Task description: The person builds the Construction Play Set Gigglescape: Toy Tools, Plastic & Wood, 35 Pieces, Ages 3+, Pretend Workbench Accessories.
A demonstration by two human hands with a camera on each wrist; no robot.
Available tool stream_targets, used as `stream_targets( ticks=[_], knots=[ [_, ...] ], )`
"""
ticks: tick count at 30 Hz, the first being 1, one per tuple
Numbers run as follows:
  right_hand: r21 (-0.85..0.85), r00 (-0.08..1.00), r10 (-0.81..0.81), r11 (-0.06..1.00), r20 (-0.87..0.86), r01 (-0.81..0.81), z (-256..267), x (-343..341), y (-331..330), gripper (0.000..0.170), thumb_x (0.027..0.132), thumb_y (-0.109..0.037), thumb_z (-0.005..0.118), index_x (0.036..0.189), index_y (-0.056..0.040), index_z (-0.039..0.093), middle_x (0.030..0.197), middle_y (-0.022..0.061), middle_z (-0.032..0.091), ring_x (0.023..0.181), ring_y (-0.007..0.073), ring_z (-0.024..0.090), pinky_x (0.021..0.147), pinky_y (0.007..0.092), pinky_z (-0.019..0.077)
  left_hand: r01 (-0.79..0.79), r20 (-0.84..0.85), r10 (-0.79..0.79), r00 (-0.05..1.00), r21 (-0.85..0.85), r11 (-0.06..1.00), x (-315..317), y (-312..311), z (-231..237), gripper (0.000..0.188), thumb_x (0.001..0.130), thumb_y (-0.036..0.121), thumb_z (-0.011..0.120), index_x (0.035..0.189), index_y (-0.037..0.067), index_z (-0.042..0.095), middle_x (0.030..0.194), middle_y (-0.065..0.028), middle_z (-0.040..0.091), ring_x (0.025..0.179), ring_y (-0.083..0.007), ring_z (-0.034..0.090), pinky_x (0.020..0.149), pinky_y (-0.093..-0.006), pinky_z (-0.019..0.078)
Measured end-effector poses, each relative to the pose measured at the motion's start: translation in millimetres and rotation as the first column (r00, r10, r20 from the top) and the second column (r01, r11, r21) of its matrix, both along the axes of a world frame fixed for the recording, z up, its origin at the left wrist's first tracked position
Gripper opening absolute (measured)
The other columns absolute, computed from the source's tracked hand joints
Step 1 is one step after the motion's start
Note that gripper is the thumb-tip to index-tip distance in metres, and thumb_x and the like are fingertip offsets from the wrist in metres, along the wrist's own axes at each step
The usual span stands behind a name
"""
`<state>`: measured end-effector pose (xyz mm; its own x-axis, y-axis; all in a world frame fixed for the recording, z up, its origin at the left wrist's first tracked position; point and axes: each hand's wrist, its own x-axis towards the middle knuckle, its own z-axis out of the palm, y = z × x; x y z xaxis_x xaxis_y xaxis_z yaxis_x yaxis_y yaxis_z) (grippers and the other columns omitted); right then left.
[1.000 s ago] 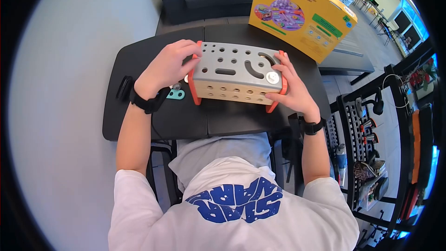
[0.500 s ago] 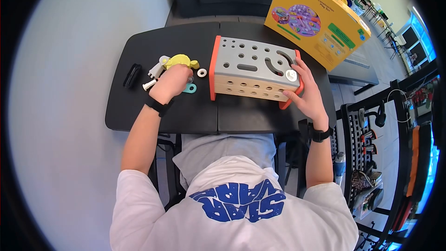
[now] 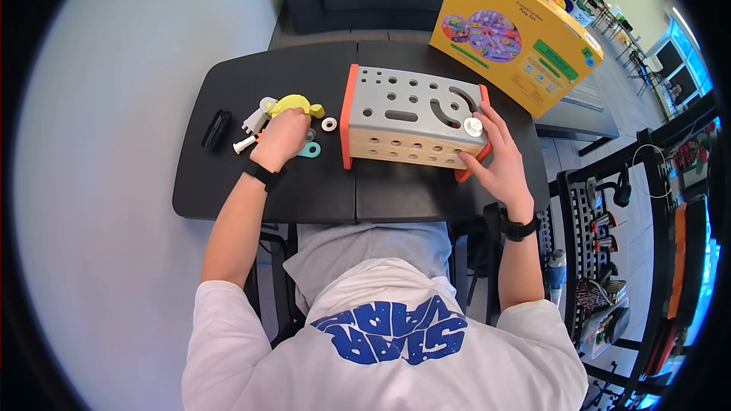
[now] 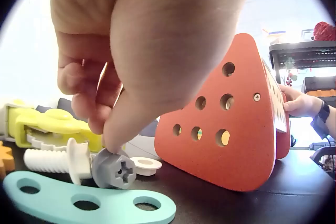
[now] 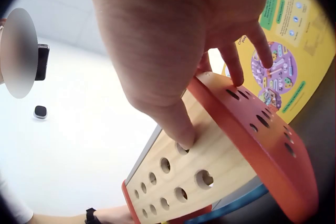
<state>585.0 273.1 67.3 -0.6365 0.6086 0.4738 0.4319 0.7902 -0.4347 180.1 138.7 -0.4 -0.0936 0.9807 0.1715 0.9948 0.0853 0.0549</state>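
Note:
My left hand (image 3: pixel 282 138) is down among loose toy parts left of the wooden toy workbench (image 3: pixel 411 103). In the left wrist view its thumb and curled fingers pinch a grey cross-slotted bolt (image 4: pixel 116 170). Beside that bolt lie a white screw (image 4: pixel 50 160), a white ring (image 4: pixel 145 165) and a teal strip with holes (image 4: pixel 113 203). My right hand (image 3: pixel 504 158) grips the workbench's right end. Its thumb presses the pale wooden front by a hole, and the other fingers lie over the red end panel (image 5: pixel 252 140). A white round piece (image 3: pixel 473 127) sits on the grey top near these fingers.
Behind the left hand lie a yellow toy piece (image 3: pixel 289 104) and a grey-white piece (image 3: pixel 256 116). A black object (image 3: pixel 217 130) is near the table's left edge. The yellow box (image 3: pixel 518 38) stands behind the workbench at right.
My left hand has left the workbench's left end and moved left and down to the loose parts. My right hand keeps its grip on the right end.

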Motion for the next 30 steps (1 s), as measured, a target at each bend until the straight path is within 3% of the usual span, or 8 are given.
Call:
stream_targets(
  ticks=[4, 8, 10, 11, 13, 17, 24, 30],
  knots=[
    [-0.004, 1.000, -0.018, 1.000, 0.008, 0.019, 0, 1, -4, 0.065, 0.079, -0.018, 0.080, 0.137, -0.0062, 0.055, 0.151, 0.0126, 0.048, 0.136, 0.0345, 0.050, 0.110, 0.0449, 0.0427, 0.022, -0.025, -0.023, 0.999, -0.039, 0.999, 10, -4, 14, 0.011, 0.086, 0.002, 0.060, 0.085, -0.002, 0.069, 0.093, -0.0174, 0.066, 0.092, -0.0349, 0.066, 0.082, -0.0460, 0.0550],
    [0.147, 0.999, -0.040, 0.988, -0.023, 0.043, -1, -3, -13, 0.065, 0.079, -0.015, 0.079, 0.137, -0.0038, 0.054, 0.148, 0.0146, 0.050, 0.137, 0.0355, 0.048, 0.112, 0.0460, 0.0396, 0.047, 0.128, -0.067, 0.990, 0.149, 0.988, 20, -18, 37, 0.008, 0.089, 0.005, 0.061, 0.090, -0.001, 0.066, 0.092, -0.0151, 0.064, 0.086, -0.0337, 0.065, 0.077, -0.0441, 0.0531],
    [0.229, 0.987, -0.014, 0.972, -0.162, 0.051, -1, -6, -19, 0.058, 0.077, -0.007, 0.076, 0.132, -0.0020, 0.058, 0.140, 0.0181, 0.055, 0.130, 0.0358, 0.053, 0.107, 0.0446, 0.0435, 0.083, 0.165, -0.126, 0.978, 0.245, 0.966, 24, -27, 49, 0.007, 0.090, 0.006, 0.062, 0.092, -0.001, 0.064, 0.090, -0.0137, 0.063, 0.082, -0.0325, 0.064, 0.073, -0.0421, 0.0520],
    [0.225, 0.987, -0.017, 0.973, -0.158, 0.053, -3, -6, -21, 0.058, 0.077, -0.007, 0.076, 0.132, -0.0020, 0.058, 0.140, 0.0181, 0.055, 0.130, 0.0358, 0.053, 0.107, 0.0446, 0.0435, 0.037, 0.276, -0.113, 0.954, 0.266, 0.963, 29, -31, 60, 0.006, 0.090, 0.004, 0.063, 0.092, -0.002, 0.063, 0.089, -0.0126, 0.061, 0.078, -0.0294, 0.063, 0.071, -0.0395, 0.0515],
    [0.277, 0.934, 0.100, 0.961, -0.342, -0.002, -8, -8, -24, 0.049, 0.076, 0.001, 0.073, 0.124, -0.0009, 0.063, 0.124, 0.0184, 0.063, 0.115, 0.0345, 0.062, 0.096, 0.0408, 0.0506, 0.002, 0.430, -0.150, 0.890, 0.326, 0.945, 35, -38, 74, 0.004, 0.091, 0.000, 0.063, 0.094, -0.003, 0.061, 0.086, -0.0089, 0.059, 0.070, -0.0193, 0.059, 0.065, -0.0311, 0.0491],
    [0.206, 0.906, 0.179, 0.973, -0.383, -0.105, -1, -20, -47, 0.042, 0.076, 0.002, 0.072, 0.117, 0.0001, 0.065, 0.107, 0.0164, 0.068, 0.093, 0.0334, 0.068, 0.080, 0.0372, 0.0555, 0.046, 0.492, -0.223, 0.842, 0.345, 0.937, 63, -50, 110, 0.003, 0.091, -0.002, 0.063, 0.094, -0.002, 0.062, 0.086, -0.0069, 0.059, 0.070, -0.0162, 0.058, 0.065, -0.0289, 0.0475],
    [0.124, 0.871, 0.389, 0.921, -0.301, -0.369, 3, -43, -79, 0.045, 0.078, -0.007, 0.079, 0.118, 0.0022, 0.063, 0.108, 0.0170, 0.069, 0.093, 0.0316, 0.068, 0.081, 0.0375, 0.0558, 0.241, 0.524, -0.472, 0.709, 0.450, 0.860, 117, -50, 113, 0.008, 0.087, -0.002, 0.067, 0.095, 0.000, 0.066, 0.091, -0.0068, 0.062, 0.077, -0.0163, 0.061, 0.068, -0.0263, 0.0484],
    [0.041, 0.864, 0.397, 0.913, -0.310, -0.405, -11, -49, -91, 0.045, 0.081, -0.009, 0.080, 0.121, 0.0017, 0.061, 0.098, 0.0145, 0.070, 0.086, 0.0303, 0.068, 0.074, 0.0372, 0.0554, 0.398, 0.523, -0.605, 0.600, 0.460, 0.793, 138, -36, 98, 0.010, 0.085, -0.001, 0.070, 0.095, 0.000, 0.067, 0.093, -0.0092, 0.062, 0.081, -0.0218, 0.064, 0.071, -0.0304, 0.0524]
  ],
)
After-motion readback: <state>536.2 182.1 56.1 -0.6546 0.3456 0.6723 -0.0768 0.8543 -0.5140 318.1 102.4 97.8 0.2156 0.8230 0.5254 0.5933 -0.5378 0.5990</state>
